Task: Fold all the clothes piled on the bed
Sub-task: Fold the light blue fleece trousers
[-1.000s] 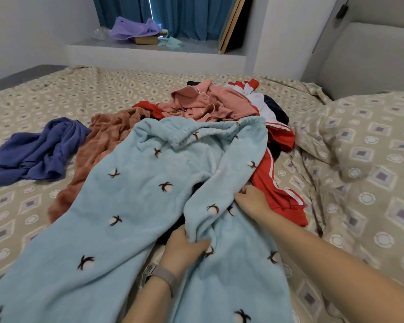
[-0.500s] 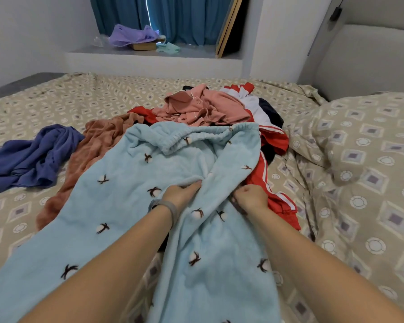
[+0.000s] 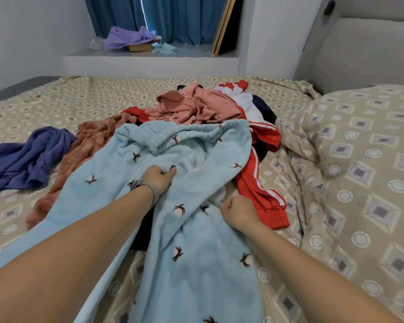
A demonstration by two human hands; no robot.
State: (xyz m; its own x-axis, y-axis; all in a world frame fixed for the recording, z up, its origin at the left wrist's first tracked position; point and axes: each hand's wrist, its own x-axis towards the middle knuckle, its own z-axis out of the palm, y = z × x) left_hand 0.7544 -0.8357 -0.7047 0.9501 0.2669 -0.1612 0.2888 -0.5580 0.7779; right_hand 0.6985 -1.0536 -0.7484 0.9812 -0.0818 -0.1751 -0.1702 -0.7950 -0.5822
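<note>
Both forearms extended forward over the bed point(image 3: 56, 106), left reaching further than right. Left hand point(image 3: 160, 177) knuckles-up, grey band at the wrist, fingers curled into a bunch of the light blue fleece trousers point(image 3: 196, 241) just below the elasticated waistband; fabric gripped. Right hand point(image 3: 237, 212) nearer the body, closed as a fist around a fold at the right edge of the same trousers; fabric gripped there also. Trousers spread lengthwise from the clothes pile towards the viewer, waistband at the far end, both legs running down out of view at the bottom, a dark garment showing in the gap between them beneath the left forearm. Blue fleece patterned with small white-and-brown cotton motifs. Red track trousers point(image 3: 264, 194) with white side stripes touching the right edge of the blue pair, just beside the right hand. Pink buttoned top point(image 3: 196, 106) on the pile beyond the waistband, apart from both hands. Rust-brown garment point(image 3: 89, 145) partly under the left side of the blue trousers. Dark blue garment point(image 3: 30, 159) lying separately on the sheet, well left of the left hand. Patterned pillow point(image 3: 359, 159) at right.
</note>
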